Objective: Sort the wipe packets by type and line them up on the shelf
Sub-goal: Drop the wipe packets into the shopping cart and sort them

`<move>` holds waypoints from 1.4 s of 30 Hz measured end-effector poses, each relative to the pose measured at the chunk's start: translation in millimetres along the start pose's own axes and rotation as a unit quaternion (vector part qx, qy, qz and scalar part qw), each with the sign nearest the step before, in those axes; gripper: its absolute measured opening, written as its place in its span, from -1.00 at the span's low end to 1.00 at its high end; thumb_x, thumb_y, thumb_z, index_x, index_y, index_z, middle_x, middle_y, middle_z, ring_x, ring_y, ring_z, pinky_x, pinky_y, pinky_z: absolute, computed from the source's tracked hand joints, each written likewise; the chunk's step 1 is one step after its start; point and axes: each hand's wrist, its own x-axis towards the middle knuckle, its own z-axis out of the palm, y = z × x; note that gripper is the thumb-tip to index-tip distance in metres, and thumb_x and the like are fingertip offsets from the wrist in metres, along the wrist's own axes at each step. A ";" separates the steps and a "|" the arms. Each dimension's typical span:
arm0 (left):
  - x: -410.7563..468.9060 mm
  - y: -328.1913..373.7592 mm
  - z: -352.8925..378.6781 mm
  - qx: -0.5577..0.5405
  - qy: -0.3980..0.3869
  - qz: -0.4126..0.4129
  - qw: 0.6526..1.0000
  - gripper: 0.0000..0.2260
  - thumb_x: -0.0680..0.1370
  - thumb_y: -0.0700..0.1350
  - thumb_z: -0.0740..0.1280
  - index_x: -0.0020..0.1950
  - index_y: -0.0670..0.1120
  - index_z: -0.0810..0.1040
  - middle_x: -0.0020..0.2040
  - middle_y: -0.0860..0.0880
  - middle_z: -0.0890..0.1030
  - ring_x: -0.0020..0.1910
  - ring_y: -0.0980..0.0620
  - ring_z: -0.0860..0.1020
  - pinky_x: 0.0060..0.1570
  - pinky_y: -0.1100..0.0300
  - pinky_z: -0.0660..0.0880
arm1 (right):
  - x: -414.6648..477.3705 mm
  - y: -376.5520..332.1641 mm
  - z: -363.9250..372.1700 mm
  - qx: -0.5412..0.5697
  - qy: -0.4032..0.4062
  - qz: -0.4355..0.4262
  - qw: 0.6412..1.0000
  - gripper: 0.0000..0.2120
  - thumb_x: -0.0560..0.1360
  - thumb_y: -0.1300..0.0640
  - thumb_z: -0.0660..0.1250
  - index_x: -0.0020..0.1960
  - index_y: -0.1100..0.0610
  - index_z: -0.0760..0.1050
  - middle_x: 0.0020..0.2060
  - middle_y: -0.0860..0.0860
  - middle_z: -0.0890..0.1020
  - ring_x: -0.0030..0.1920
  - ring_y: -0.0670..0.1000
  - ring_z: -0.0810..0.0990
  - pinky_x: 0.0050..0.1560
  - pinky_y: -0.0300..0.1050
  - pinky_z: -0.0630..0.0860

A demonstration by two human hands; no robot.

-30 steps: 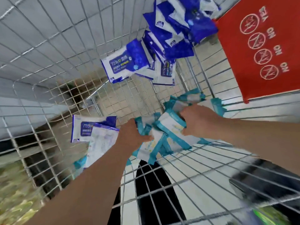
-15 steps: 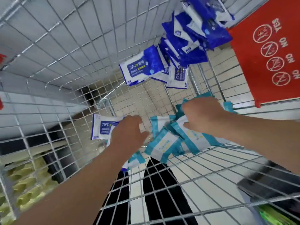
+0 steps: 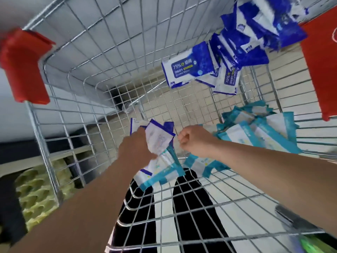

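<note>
The left hand [image 3: 135, 146] gripped a blue-edged wipe packet [image 3: 159, 138] over the middle of the wire cart [image 3: 102, 57], with teal packets [image 3: 162, 172] beneath it. Just beside it, the right hand [image 3: 194, 141] was curled into a fist, nothing visible inside. A teal heap [image 3: 259, 130] lay against the cart's right edge and a blue pile [image 3: 237, 52] in its far right corner.

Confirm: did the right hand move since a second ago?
Yes. The right hand was on the teal packet pile; now it is left of it, beside the blue-edged packets the left hand holds.
</note>
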 end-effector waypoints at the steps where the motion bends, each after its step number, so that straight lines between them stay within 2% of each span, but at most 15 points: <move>1: 2.5 -2.3 -9.0 -0.040 0.022 -0.004 0.999 -0.46 0.35 -0.05 0.55 0.24 -0.10 0.41 0.11 -0.11 0.54 0.10 -0.17 0.53 0.03 0.01 0.50 | 0.7 0.8 0.9 0.017 0.001 0.011 1.000 -0.77 0.48 0.37 0.28 0.13 0.36 0.50 0.04 0.20 0.61 0.05 0.13 0.59 0.12 0.03 0.55; 4: 8.7 -2.0 -37.7 -0.061 0.141 0.014 0.988 -0.80 0.45 -0.19 0.42 0.02 -0.04 0.49 -0.03 -0.07 0.53 -0.08 -0.07 0.50 -0.22 0.18 0.37 | 2.0 0.0 2.8 0.055 0.006 0.026 0.998 -0.79 0.47 0.39 0.27 0.09 0.31 0.54 -0.01 0.14 0.63 0.04 0.12 0.62 0.12 0.09 0.57; 6: 10.1 1.4 -50.0 -0.023 0.196 0.028 0.980 -0.85 0.46 -0.20 0.36 -0.05 -0.02 0.45 -0.07 -0.03 0.47 -0.11 -0.03 0.44 -0.25 0.16 0.32 | 3.3 -1.2 3.9 0.083 0.008 0.023 0.996 -0.81 0.46 0.40 0.27 0.04 0.28 0.57 -0.05 0.13 0.65 0.01 0.12 0.64 0.08 0.09 0.59; 9: 16.9 -4.5 -42.7 0.091 0.110 0.080 0.986 -0.73 0.39 -0.08 0.48 0.02 -0.05 0.51 0.07 -0.11 0.42 0.05 -0.11 0.45 0.02 0.01 0.46 | 5.1 -0.6 6.1 0.103 0.016 0.026 0.994 -0.82 0.47 0.38 0.29 0.03 0.26 0.58 -0.04 0.16 0.66 0.02 0.13 0.64 0.10 0.08 0.58; 12: 23.7 -15.6 -28.5 0.066 0.030 0.053 0.996 -0.67 0.30 0.02 0.55 -0.02 -0.03 0.61 0.06 -0.12 0.46 0.06 -0.15 0.49 0.10 -0.03 0.48 | 5.9 4.0 11.1 0.099 -0.001 0.037 0.994 -0.78 0.46 0.30 0.36 0.11 0.20 0.57 0.03 0.09 0.65 0.07 0.04 0.62 0.05 -0.18 0.55; 14: 25.6 -17.2 -27.3 0.021 0.047 0.038 0.998 -0.72 0.32 0.01 0.55 -0.03 -0.04 0.64 0.06 -0.13 0.49 0.05 -0.16 0.51 0.11 -0.03 0.48 | 5.9 5.1 17.2 0.093 -0.023 0.049 0.994 -0.70 0.43 0.24 0.42 0.15 0.21 0.56 0.04 0.09 0.65 0.03 0.01 0.61 -0.05 -0.26 0.50; 16: 27.0 -17.1 -27.9 0.043 0.083 0.042 0.995 -0.66 0.36 0.00 0.53 0.08 -0.04 0.59 0.13 -0.12 0.44 0.12 -0.13 0.46 0.15 -0.02 0.44 | 6.9 4.5 25.8 0.103 -0.037 0.065 0.992 -0.63 0.38 0.20 0.48 0.15 0.28 0.55 0.02 0.19 0.64 -0.09 0.01 0.58 -0.08 -0.17 0.49; 18: 28.9 -16.1 -29.6 0.073 0.116 0.069 0.988 -0.46 0.36 0.00 0.53 0.27 -0.05 0.44 0.24 -0.11 0.37 0.22 -0.12 0.38 0.21 -0.03 0.41 | 8.7 3.0 34.6 0.112 -0.035 0.070 0.991 -0.64 0.33 0.18 0.53 0.05 0.30 0.56 -0.02 0.22 0.65 -0.14 0.03 0.59 -0.09 -0.10 0.52; 21: 34.7 -13.8 -32.0 0.143 0.102 0.113 0.978 -0.23 0.36 0.05 0.52 0.46 -0.01 0.23 0.43 -0.07 0.26 0.40 -0.14 0.24 0.33 -0.10 0.28 | 9.3 0.9 45.5 0.119 -0.048 0.058 0.990 -0.71 0.28 0.16 0.56 -0.06 0.22 0.59 -0.15 0.10 0.68 -0.14 0.05 0.65 -0.07 -0.09 0.57; 25: 44.1 -6.7 -37.5 0.210 0.068 0.098 0.970 -0.16 0.27 0.24 0.53 0.43 0.00 0.27 0.36 -0.10 0.36 0.34 -0.15 0.31 0.28 -0.05 0.30 | 9.3 1.5 46.1 0.112 -0.055 0.050 0.991 -0.76 0.34 0.22 0.51 -0.04 0.24 0.58 -0.17 0.09 0.66 -0.24 -0.02 0.58 -0.19 -0.19 0.50; 28: 46.3 -7.2 -39.1 0.174 0.040 0.058 0.982 -0.25 0.26 0.31 0.49 0.31 -0.04 0.42 0.22 -0.12 0.46 0.22 -0.16 0.41 0.17 -0.01 0.38 | 11.3 5.1 33.2 0.103 -0.039 0.044 0.993 -0.80 0.36 0.24 0.49 -0.02 0.20 0.59 -0.17 0.06 0.66 -0.28 -0.07 0.56 -0.22 -0.23 0.51; 31: 47.8 -9.4 -37.1 0.117 0.019 0.064 0.991 -0.38 0.35 0.20 0.50 0.29 -0.06 0.47 0.14 -0.13 0.48 0.15 -0.14 0.45 0.13 0.00 0.44 | 10.4 9.2 13.6 0.066 -0.019 0.028 0.997 -0.84 0.39 0.26 0.46 -0.04 0.23 0.60 -0.19 0.08 0.65 -0.28 -0.04 0.56 -0.25 -0.23 0.49; 33: 47.2 -7.0 -36.2 0.098 0.025 0.070 0.992 -0.43 0.36 0.13 0.52 0.27 -0.07 0.47 0.15 -0.12 0.48 0.15 -0.14 0.45 0.12 -0.02 0.45 | 7.6 10.4 -0.6 0.050 -0.025 0.010 0.998 -0.83 0.41 0.28 0.44 0.00 0.21 0.62 -0.15 0.08 0.66 -0.20 0.00 0.59 -0.14 -0.15 0.54; 36: 44.7 -3.4 -31.3 0.070 0.016 0.073 0.995 -0.47 0.34 0.06 0.55 0.21 -0.05 0.45 0.13 -0.09 0.51 0.09 -0.11 0.48 0.07 -0.02 0.47 | 1.5 11.3 -26.1 -0.056 -0.041 -0.046 0.997 -0.74 0.42 0.28 0.42 0.09 0.10 0.62 -0.09 -0.02 0.63 -0.11 -0.04 0.57 -0.20 -0.29 0.46; 42: 46.5 -4.8 -25.1 0.121 -0.018 0.057 0.991 -0.47 0.37 0.16 0.49 0.23 -0.04 0.45 0.15 -0.12 0.54 0.13 -0.16 0.48 0.11 -0.04 0.46 | -12.1 32.4 -57.4 -0.251 -0.074 -0.055 0.964 -0.56 0.42 0.33 0.32 0.21 -0.06 0.54 0.00 -0.09 0.51 -0.07 -0.01 0.53 -0.11 -0.12 0.50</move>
